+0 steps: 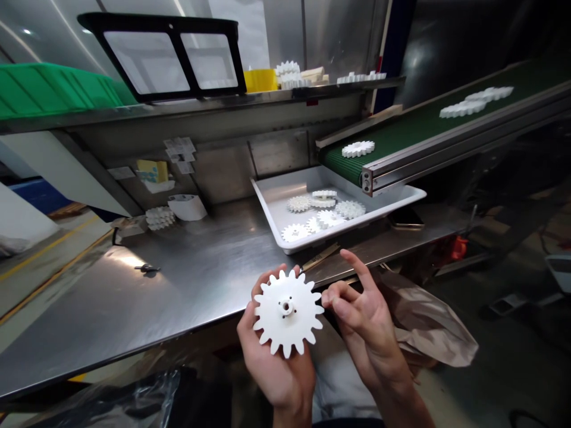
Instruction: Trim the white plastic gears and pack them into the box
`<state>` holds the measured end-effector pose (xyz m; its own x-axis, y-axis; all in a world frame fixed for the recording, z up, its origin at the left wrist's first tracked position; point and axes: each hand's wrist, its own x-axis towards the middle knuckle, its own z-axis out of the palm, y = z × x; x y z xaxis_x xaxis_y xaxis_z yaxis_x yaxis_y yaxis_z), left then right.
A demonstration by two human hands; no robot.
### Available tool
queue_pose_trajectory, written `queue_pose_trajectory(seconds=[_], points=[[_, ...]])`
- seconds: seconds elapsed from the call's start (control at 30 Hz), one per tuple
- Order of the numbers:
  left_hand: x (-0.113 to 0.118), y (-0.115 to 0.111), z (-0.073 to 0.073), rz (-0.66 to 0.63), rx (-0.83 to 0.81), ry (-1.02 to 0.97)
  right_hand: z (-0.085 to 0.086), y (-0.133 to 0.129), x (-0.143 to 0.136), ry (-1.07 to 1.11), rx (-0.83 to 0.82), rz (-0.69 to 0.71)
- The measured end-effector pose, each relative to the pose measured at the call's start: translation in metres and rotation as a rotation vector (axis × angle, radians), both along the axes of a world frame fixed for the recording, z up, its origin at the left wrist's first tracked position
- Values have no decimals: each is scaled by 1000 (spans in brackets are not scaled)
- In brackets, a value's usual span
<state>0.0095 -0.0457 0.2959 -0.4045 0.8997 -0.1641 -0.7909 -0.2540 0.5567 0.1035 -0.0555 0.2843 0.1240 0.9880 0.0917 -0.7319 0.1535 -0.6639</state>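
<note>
My left hand point(272, 362) holds a white plastic gear point(288, 312) from behind, its toothed face and small centre hub turned up toward me. My right hand point(361, 315) is beside it, thumb and a curled finger touching the gear's right-hand teeth, index finger raised. Both hands hover just off the front edge of a steel workbench point(178, 279). Behind them a white tray point(267, 199) holds several more white gears point(325, 214).
A green conveyor belt point(419, 122) slopes down into the tray, carrying gears point(358, 148). A shelf above holds a black frame point(169, 56), green bin point(53, 89), yellow box point(260, 79) and stacked gears point(289, 74). A small gear stack point(159, 217) and a crumpled brown bag point(428, 324) lie nearby.
</note>
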Motion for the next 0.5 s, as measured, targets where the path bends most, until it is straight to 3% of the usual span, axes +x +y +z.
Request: queue_pose_trajectory(seconds=[0.2,0.5], points=[[1,1,2,-9,-37,-21,2,2,3,50,2,31],[-1,1,0,-7,-39,-7,-11,9,13,117,81,121]])
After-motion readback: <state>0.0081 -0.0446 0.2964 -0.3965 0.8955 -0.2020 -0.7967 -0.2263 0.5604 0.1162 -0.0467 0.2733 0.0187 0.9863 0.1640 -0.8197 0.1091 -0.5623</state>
